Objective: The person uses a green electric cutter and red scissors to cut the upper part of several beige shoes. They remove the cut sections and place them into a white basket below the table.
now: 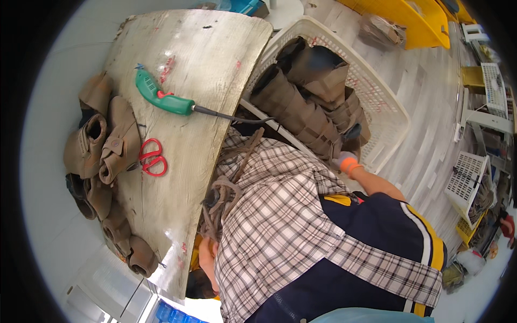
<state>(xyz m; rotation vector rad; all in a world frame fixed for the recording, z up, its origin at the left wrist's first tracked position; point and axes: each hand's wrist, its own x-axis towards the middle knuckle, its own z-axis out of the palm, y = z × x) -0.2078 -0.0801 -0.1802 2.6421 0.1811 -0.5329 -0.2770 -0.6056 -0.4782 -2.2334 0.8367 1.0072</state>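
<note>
Gloved right hand [347, 161] among brown boots [301, 116]

Boot workshop: worn bench [177, 107], crates [377, 102] w/ boots [301, 113].

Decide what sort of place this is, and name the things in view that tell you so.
Probably a small boot-making workshop. Brown boot uppers are piled on a worn worktable beside red scissors and a green corded tool, and a white basket holds more.
</note>
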